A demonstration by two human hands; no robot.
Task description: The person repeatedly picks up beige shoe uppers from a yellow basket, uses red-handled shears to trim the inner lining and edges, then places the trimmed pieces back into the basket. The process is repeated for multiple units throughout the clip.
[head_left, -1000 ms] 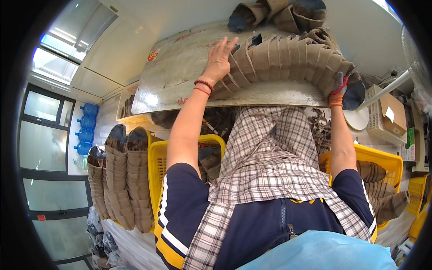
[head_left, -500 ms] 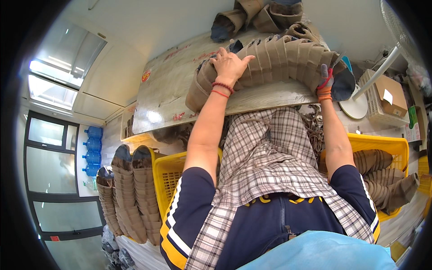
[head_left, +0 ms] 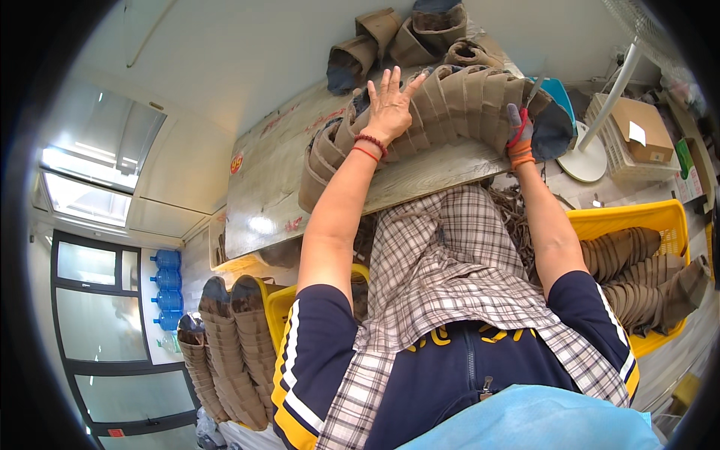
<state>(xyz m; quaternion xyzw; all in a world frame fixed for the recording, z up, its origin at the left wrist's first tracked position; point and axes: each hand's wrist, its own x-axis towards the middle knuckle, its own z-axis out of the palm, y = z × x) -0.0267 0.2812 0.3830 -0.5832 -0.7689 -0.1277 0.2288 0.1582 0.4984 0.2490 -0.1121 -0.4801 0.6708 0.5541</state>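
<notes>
A long row of nested brown boot shafts [head_left: 450, 105] with dark lining lies curved along the front of the table [head_left: 262, 187]. On its left part rests my bare left hand [head_left: 389, 112], palm down with fingers spread, a beaded bracelet at the wrist. At the row's right end is my right hand [head_left: 519, 139] in a grey and orange glove. Its thumb points up, and most of its fingers are hidden. In that hand are red-handled scissors [head_left: 535, 90], their thin metal blade sticking up beside the dark end piece [head_left: 551, 131].
More loose brown shafts [head_left: 375, 34] stand at the table's back. Yellow crates, one at right [head_left: 630, 217] filled with shafts, flank my legs. Tall shaft stacks [head_left: 232, 352] stand at left. A white fan stand [head_left: 611, 97] and cardboard box [head_left: 641, 127] are at right.
The view has shifted a little, so table and row sit further left. My left hand's fingers are spread wider and point farther up over the row. The right hand stays by the row's end.
</notes>
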